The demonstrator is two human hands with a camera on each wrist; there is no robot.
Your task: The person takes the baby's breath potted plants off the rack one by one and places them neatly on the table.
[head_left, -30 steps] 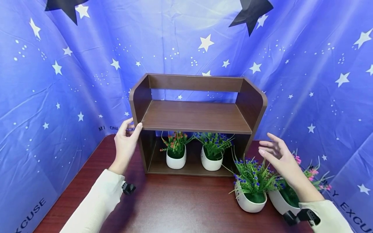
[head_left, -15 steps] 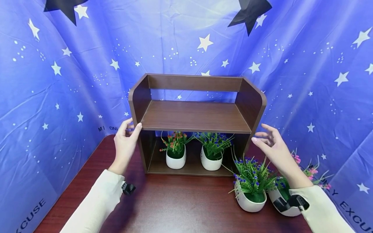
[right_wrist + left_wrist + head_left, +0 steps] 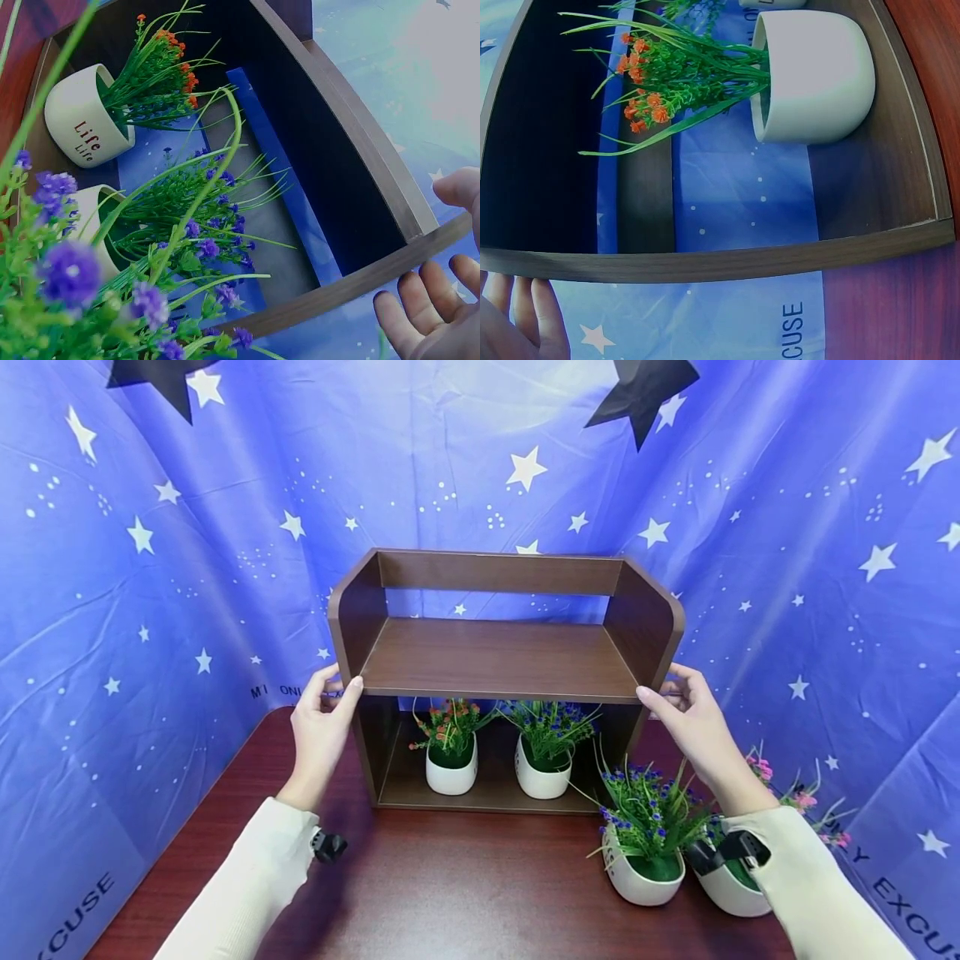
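Head: blue-flowered plant [image 3: 651,839] just outside shelf [image 3: 502,656]

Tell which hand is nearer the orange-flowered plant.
Left. The left hand holds the two-tier shelf up-left of the orange-flowered plant; the right hand is at the opposite side, farther away.

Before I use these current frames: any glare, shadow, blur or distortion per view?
Head: soft glare on the red-brown tabletop, shadow beside the left sleeve; left wrist: near side edge of the brown two-tier shelf bows, probably lens distortion, its interior partly near-black; right wrist: nearest purple flower out of focus, star-print curtain washed out at upper right.
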